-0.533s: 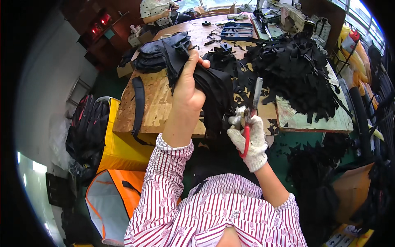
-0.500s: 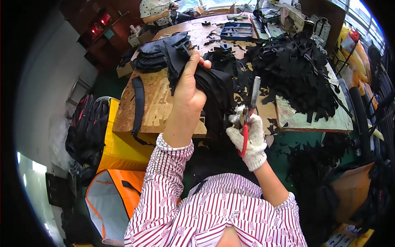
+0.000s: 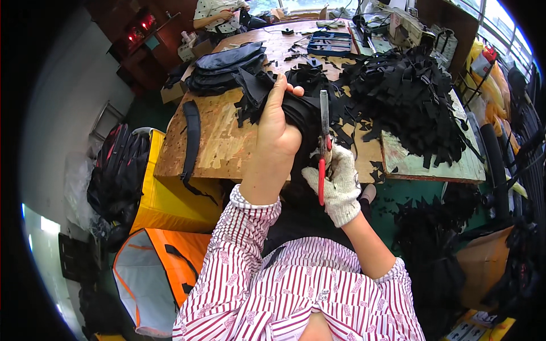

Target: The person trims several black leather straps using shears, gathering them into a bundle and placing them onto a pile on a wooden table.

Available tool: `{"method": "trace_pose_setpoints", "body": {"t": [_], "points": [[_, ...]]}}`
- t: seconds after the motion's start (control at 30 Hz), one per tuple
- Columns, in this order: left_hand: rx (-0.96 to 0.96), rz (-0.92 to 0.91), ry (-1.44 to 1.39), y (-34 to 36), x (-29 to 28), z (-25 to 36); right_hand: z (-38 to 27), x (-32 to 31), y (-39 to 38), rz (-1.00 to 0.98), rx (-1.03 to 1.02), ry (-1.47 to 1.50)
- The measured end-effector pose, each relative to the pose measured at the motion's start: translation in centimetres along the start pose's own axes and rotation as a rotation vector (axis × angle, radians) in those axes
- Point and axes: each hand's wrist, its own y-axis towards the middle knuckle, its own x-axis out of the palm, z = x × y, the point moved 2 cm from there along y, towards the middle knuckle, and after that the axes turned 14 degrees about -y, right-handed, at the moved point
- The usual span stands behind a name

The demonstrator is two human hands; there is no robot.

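My bare left hand [image 3: 277, 128] grips a black fabric piece [image 3: 303, 120] with several layers, thumb pointing up over it. Part of the fabric hangs down behind my wrist, over the table's near edge. My right hand [image 3: 336, 184], in a white knitted glove, is closed around red-handled scissors [image 3: 325, 113]. Their blades point up, almost vertical, just right of the fabric; I cannot tell whether they touch it. Beyond my left hand lies a stack of dark padded pieces [image 3: 224, 67] on the wooden table [image 3: 219, 139].
A heap of black straps [image 3: 409, 96] covers the table's right side. A black strap [image 3: 191, 136] hangs over its left edge. Farther back are a blue tray [image 3: 330, 44] and a seated person [image 3: 219, 14]. An orange bag [image 3: 185, 250] and a yellow box [image 3: 179, 196] stand at lower left.
My left hand has moved right with the fabric. The scissors in my right hand have shifted left, closer to the fabric, and swung more upright.
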Motion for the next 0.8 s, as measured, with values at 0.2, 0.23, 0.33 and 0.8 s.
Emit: {"method": "trace_pose_setpoints", "body": {"t": [0.2, 0.23, 0.33, 0.8], "points": [[-0.016, 0.016, -0.063, 0.2, 0.1, -0.1, 0.1, 0.9, 0.4, 0.026, 0.003, 0.003], [0.007, 0.033, -0.046, 0.1, 0.3, -0.4, 0.7, 1.0, 0.3, 0.029, -0.013, -0.052], [0.058, 0.016, -0.050, 0.4, 0.0, -0.1, 1.2, 1.3, 0.1, 0.051, -0.014, -0.119], [0.088, 0.010, -0.146, 3.3, -2.5, 4.0, 0.0, -0.6, -2.0, -0.054, -0.019, -0.239]]}}
